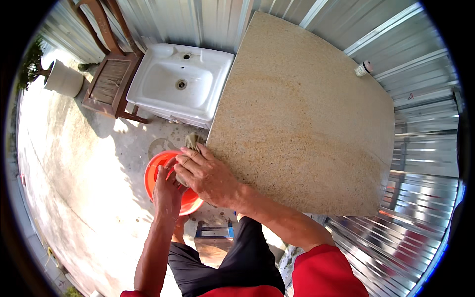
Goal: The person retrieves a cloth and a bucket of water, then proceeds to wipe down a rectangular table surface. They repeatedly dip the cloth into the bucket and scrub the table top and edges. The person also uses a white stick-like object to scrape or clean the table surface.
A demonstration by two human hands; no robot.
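My right hand (210, 177) lies over a wet greenish-grey cloth (193, 141) at the left edge of a speckled tan stone slab (293, 122). Part of the cloth sticks out past my fingers, and another bit shows between my two hands. My left hand (167, 191) is cupped just beside the right fingertips, with its thumb side raised. Whether it grips the cloth is hidden. Both hands are above an orange-red plastic bucket (149, 178), whose inside they partly cover.
A white ceramic washbasin (202, 76) adjoins the slab's left side. Beyond it stand a brown wooden chair (97, 100) and a white plant pot (66, 80). A small capped container (363, 69) is at the slab's far edge. Corrugated metal wall (182, 22) runs behind.
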